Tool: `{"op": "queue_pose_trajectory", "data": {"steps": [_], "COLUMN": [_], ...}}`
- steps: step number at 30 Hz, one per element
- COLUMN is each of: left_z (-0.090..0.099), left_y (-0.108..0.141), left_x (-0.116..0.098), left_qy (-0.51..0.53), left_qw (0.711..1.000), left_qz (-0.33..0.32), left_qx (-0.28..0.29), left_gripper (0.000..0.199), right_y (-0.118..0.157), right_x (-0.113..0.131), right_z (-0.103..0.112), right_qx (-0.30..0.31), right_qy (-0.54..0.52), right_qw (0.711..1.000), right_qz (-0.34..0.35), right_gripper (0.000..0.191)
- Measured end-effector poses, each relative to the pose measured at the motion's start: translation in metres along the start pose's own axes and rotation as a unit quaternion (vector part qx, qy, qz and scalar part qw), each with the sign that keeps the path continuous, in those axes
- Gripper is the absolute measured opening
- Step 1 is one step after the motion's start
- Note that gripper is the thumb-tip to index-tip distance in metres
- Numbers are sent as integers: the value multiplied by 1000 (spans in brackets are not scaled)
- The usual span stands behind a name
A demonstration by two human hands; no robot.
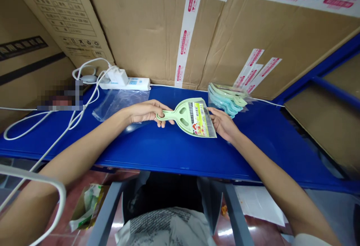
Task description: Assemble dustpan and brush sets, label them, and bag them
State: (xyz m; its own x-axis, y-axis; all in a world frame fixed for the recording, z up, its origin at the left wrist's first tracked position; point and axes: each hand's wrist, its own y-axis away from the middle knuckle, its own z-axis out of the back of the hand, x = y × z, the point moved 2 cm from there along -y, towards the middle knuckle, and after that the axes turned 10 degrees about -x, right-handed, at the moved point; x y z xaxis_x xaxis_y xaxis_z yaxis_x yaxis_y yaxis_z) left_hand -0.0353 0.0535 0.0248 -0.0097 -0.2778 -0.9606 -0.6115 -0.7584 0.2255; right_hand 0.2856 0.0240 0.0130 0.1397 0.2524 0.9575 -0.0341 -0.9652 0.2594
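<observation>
A small light-green dustpan with a brush nested in it [180, 117] is held level above the blue tabletop. A yellow-green and white printed label [200, 119] lies across the brush. My left hand [146, 112] is closed round the handle end, thumb on top by the hanging hole. With fingers and thumb, my right hand [222, 123] grips the wide edge at the bristle side. Just beyond my right hand lies a stack of bagged green and blue dustpan sets [227, 99]. An empty clear plastic bag [122, 102] lies behind my left hand.
A white power strip [140, 84] with a plugged-in adapter sits at the back left. Loose white cables [73, 120] loop across the left side. Large cardboard boxes [152, 32] wall off the back of the blue table [168, 154]. A blue metal frame [317, 77] stands at right.
</observation>
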Motion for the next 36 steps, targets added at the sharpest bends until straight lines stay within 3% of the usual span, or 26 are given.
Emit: {"op": "queue_pose_trajectory", "data": {"steps": [3,7,11,17,24,31,36], "left_z": [-1,-2,-3,-5,-4,-4,-9], "left_y": [-2,-5,-5,-5,-6,-8,-5], "left_x": [5,9,10,9,10,12,3], "left_qy": [-20,-26,-28,-30,-23,-21,-40], "left_qw": [1000,1000,1000,999,1000,999,999], "left_qz": [7,2,9,6,5,2,-14], "left_qx": [10,6,-8,-14,-19,-27,-20], "left_gripper": [42,39,36,33,37,39,36], "right_y": [4,7,7,3,6,7,0], "right_x": [2,2,1,-3,-1,-2,-4], "right_z": [0,-1,-1,2,0,2,8], "right_qx": [4,-1,6,35,28,-3,-25], "right_qy": [20,54,54,108,109,38,27], "right_qw": [1000,999,998,989,989,998,999], "right_qz": [9,2,42,99,92,45,36], "right_gripper": [22,53,88,43,44,77,61]}}
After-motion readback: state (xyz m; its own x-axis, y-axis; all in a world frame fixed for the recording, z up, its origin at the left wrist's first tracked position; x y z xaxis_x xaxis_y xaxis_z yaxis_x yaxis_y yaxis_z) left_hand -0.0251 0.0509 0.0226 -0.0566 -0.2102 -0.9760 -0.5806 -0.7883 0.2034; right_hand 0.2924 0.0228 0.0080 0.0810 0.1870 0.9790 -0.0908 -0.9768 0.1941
